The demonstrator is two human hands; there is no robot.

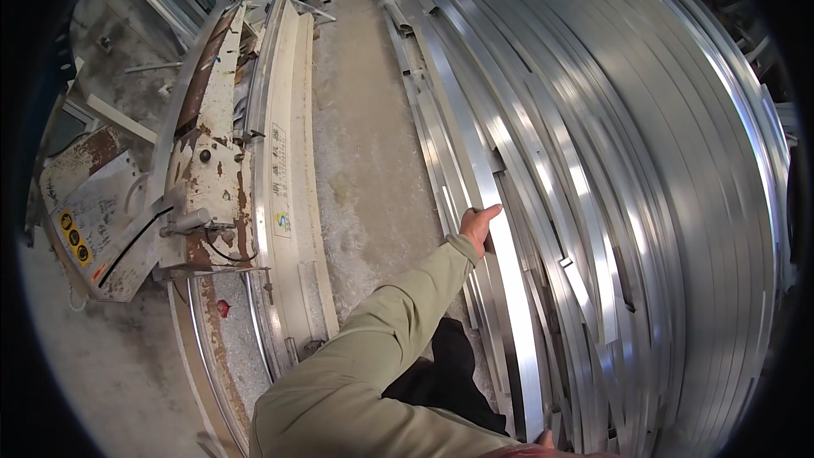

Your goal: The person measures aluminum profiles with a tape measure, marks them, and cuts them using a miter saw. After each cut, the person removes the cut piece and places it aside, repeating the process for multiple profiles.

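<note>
The left hand [480, 229] wraps the left edge of a long bright bar [511, 288], thumb across its top; the bar runs far to near along the left side of the metal profiles [585, 161]. The right hand [546, 439] barely shows at the near end, so I cannot tell its grip. If the bar is lifted unevenly, its far end could snag or scrape neighbouring lengths, and loose pieces might slide. Thin edges and cut ends close on the right could nick bare fingers. Room for moving lies left, over the concrete floor [365, 110], bounded by the worn white machine [212, 170]; a dark trouser leg [456, 365] takes up its near part.
</note>
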